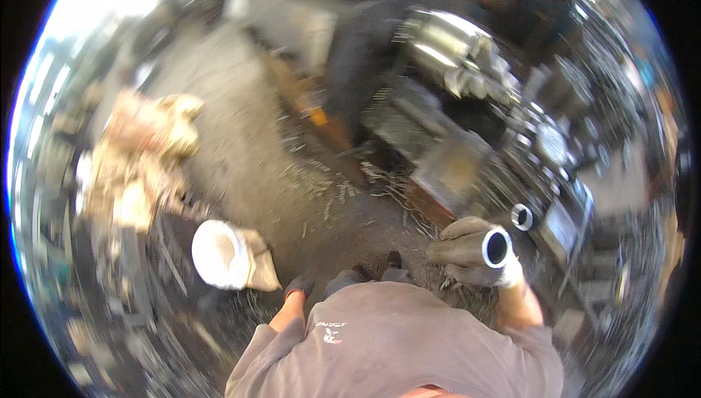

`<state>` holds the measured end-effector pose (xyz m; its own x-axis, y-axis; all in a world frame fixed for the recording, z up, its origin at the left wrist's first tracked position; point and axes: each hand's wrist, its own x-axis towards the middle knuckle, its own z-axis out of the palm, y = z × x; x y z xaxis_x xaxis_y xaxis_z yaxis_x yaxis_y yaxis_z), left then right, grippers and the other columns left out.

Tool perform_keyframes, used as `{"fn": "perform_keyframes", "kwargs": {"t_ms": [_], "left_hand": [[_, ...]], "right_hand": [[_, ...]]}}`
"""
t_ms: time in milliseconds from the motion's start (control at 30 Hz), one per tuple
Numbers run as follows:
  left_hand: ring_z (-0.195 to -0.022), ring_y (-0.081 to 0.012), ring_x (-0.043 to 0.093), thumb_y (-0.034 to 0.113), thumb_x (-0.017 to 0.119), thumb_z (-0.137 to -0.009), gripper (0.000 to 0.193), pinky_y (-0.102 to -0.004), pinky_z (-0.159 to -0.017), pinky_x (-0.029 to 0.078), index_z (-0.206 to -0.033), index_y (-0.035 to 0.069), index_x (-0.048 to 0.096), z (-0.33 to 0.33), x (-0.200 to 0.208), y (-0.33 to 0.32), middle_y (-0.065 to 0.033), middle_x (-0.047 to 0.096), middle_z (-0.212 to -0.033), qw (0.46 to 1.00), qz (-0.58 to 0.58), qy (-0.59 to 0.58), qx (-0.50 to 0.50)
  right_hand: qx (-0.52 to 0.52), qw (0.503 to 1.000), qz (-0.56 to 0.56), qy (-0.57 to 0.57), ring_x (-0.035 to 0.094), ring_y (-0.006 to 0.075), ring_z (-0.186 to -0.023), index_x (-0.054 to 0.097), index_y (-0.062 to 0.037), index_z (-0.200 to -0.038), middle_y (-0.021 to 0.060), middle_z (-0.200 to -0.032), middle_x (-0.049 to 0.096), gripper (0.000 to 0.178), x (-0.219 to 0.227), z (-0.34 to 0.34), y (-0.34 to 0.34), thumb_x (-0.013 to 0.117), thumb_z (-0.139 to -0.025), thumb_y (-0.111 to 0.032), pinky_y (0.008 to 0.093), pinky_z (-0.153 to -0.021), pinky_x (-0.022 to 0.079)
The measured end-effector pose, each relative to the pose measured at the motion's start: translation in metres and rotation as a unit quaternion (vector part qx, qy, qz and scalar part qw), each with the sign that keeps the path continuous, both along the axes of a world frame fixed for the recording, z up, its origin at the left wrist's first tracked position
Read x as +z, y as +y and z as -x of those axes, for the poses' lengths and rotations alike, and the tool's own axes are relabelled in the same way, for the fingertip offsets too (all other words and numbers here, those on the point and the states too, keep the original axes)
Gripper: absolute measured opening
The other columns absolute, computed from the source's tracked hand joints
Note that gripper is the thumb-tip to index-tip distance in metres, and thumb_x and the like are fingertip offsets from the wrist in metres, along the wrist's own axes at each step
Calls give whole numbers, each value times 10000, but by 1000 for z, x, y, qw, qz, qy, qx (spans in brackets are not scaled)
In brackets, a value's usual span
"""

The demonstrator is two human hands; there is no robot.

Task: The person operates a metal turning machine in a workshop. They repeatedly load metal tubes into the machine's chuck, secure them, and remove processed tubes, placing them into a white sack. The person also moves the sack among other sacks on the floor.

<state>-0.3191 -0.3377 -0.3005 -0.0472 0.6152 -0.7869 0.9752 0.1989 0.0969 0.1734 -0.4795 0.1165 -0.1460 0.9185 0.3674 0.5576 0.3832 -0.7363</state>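
Note:
A short metal tube (496, 249) with a bright rim and a dark bore is in my right hand (464, 243). That hand wears a dirty grey glove with a white cuff, and its fingers wrap round the tube. It is beside the near end of a lathe. Low at my left side hangs my left hand (300, 285), in a dark glove with a red cuff. Motion blur hides its fingers, and nothing shows in it. A second metal ring or tube end (521, 217) sits on the lathe, just beyond my right hand.
The lathe's shiny chuck (453, 47) and its carriage (456, 164) stand ahead to the right. Metal shavings (321, 182) litter the floor. To my left are a white bucket (219, 255), a tan sack or cardboard (261, 259), and a brown heap (142, 150). The surroundings are blurred.

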Motion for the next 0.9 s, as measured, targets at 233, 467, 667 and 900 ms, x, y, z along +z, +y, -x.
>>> {"fn": "perform_keyframes", "kwargs": {"t_ms": [233, 467, 667, 900], "left_hand": [[-1290, -424, 633, 471, 524, -976, 523, -498, -1053, 521, -1292, 117, 744, 270, -53, -230, -211, 653, -1407, 978, -87, 20, 189], [-1219, -424, 674, 403, 605, -936, 447, -485, -1029, 526, -1193, 77, 773, 252, -18, -373, -257, 702, -1294, 855, -144, -21, 497], [-1233, -412, 663, 312, 603, -986, 408, -472, -1005, 535, -1288, 66, 724, 165, -37, -531, -225, 680, -1361, 553, -194, -55, 808], [-1146, -426, 675, 489, 578, -1050, 602, -477, -962, 529, -1437, 27, 589, 74, 29, -582, -232, 711, -1269, 194, -175, 282, 923]], "right_hand": [[77, 957, 274, -57, 744, 259, -767, 732, -86, -928, 120, -848, 757, 299, -110, 180, 76, 888, -714, -224, 372, -725, 595], [433, 863, 183, -184, 735, 366, -807, 699, -64, -944, 188, -840, 722, 361, -161, 460, 142, 868, -698, -266, 429, -739, 583], [633, 735, 108, -218, 708, 266, -728, 702, -53, -917, 123, -770, 703, 302, -105, 687, 107, 871, -767, -253, 427, -721, 566], [718, 680, 67, -133, 715, 281, -697, 716, -68, -918, 135, -800, 734, 293, -110, 888, 71, 867, -748, -252, 390, -688, 578]]}}
